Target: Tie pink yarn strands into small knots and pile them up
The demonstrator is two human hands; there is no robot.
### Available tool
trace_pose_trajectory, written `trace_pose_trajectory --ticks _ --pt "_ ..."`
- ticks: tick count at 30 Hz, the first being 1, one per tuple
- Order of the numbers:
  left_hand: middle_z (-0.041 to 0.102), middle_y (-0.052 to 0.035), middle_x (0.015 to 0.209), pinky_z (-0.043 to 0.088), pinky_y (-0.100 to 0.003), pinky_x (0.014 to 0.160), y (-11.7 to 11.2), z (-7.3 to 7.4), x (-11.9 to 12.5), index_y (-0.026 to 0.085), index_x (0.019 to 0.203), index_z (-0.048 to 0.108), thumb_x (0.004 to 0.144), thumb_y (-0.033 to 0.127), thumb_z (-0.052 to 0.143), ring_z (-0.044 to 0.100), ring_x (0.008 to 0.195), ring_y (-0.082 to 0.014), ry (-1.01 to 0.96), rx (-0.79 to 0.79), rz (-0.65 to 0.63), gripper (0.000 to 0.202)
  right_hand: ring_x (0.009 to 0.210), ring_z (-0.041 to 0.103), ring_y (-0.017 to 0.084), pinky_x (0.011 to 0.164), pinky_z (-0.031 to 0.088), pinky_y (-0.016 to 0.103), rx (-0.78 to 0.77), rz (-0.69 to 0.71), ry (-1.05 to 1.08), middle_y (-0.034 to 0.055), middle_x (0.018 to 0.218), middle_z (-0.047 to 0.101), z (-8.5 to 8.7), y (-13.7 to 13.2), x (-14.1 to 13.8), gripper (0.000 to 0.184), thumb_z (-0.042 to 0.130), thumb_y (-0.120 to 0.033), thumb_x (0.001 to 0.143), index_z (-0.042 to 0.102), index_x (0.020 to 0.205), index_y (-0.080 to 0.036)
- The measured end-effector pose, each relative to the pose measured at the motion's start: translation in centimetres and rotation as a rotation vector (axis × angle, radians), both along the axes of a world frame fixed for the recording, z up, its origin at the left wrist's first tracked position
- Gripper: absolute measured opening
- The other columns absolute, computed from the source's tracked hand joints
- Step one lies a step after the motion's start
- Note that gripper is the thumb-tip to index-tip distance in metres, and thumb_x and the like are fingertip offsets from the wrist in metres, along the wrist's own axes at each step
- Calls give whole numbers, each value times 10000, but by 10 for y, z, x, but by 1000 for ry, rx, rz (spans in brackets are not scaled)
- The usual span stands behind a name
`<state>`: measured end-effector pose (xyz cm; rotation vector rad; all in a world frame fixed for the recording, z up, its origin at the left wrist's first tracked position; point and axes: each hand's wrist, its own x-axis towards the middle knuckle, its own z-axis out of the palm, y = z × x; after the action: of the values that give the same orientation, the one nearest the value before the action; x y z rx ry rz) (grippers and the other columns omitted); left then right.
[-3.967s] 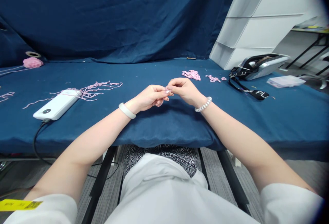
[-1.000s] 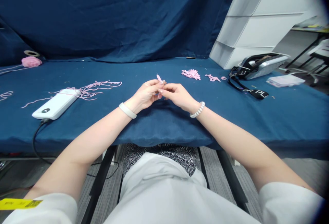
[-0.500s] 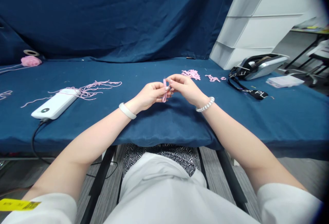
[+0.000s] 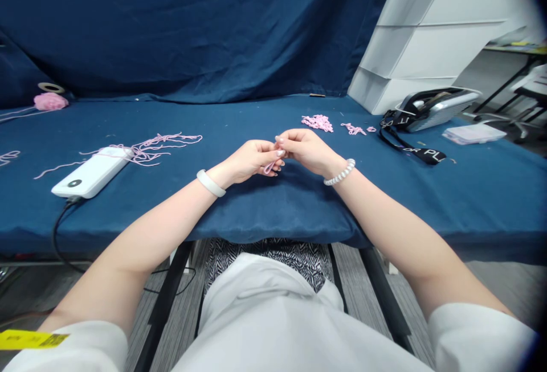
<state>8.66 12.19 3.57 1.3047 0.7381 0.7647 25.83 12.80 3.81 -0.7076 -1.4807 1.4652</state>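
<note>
We see a small pink yarn loop [image 4: 269,168] over the near part of the blue-covered table [image 4: 239,209], pinched by the left hand [image 4: 251,160]. Fingertips of the right hand [image 4: 309,151] come together just beside it, though we cannot tell whether they grip it. Beyond lies a pink yarn pile [image 4: 317,123]; leftward, loose strands [image 4: 160,147] overlap a white power bank [image 4: 92,174].

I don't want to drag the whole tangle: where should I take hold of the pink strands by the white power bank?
I'd pinch the pink strands at their right ends, coming from above and the right: there they fan apart on the blue cloth, while at the white power bank they bunch and cross.
</note>
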Motion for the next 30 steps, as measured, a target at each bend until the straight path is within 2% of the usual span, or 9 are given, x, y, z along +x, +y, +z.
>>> trace_pose_trajectory --ticks 5,9,13,16,18,21,24,26,30 --pt "620 -10 671 548 -241 600 0 2 -1 105 743 628 626 418 861 578 567 -69 42 33 63 408 545 561 89 580 461 238 -46 -32 66 -12 594 601 0 -3 -7 400 850 -436 627 572 636 -148" --pt "647 -27 716 548 -241 618 3 1 -2 116 822 678 698 413 809 608 630 -91 145 128 68 347 519 525 77 561 448 223 -111 -156 120 -29 561 560 1 -4 -10 364 817 -416 691 572 652 -151" --pt "706 -57 798 537 -252 667 6 -2 -3 128 932 719 821 385 684 651 722 -129 301 359 86 282 503 461 65 559 424 204 -183 -298 170 -44 515 479 4 -2 -10 301 679 -316 866 554 644 -157" --pt "739 -55 841 505 -269 718 6 -4 -4 146 952 740 859 296 616 666 755 -151 441 655 198 215 514 440 67 584 435 207 -244 -360 229 -44 513 451 6 -2 -10 294 587 -215 928 541 643 -159" --pt "749 -42 857 473 -272 744 5 -4 -5 168 956 747 861 248 595 673 783 -163 533 841 309 197 520 425 66 588 436 206 -273 -389 262 -46 518 440 6 -2 -10 279 577 -172 924 538 649 -160" --pt "748 -37 831 437 -272 724 5 -6 -7 179 925 747 869 259 585 669 760 -173 615 936 390 189 528 417 63 593 435 207 -295 -410 283 -48 538 432 6 -3 -10 240 624 -180 892 548 666 -164" --pt "739 -47 809 413 -277 696 5 -7 -8 181 873 734 895 300 559 653 718 -178 680 1001 396 213 542 422 61 607 439 211 -288 -408 275 -49 566 432 5 -3 -10 236 702 -234 836 546 671 -172" --pt "726 -60 806 404 -285 697 4 -7 -9 180 868 716 924 306 509 639 716 -181 712 1099 401 249 548 421 60 616 443 213 -283 -413 268 -51 578 431 4 -1 -9 249 742 -258 798 541 676 -176" --pt "705 -118 972 419 -329 817 0 -4 -9 178 837 679 940 332 470 617 904 -223 617 1325 342 280 547 423 64 582 428 209 -288 -403 246 -51 570 442 -1 0 -11 230 752 -269 776 560 694 -174"
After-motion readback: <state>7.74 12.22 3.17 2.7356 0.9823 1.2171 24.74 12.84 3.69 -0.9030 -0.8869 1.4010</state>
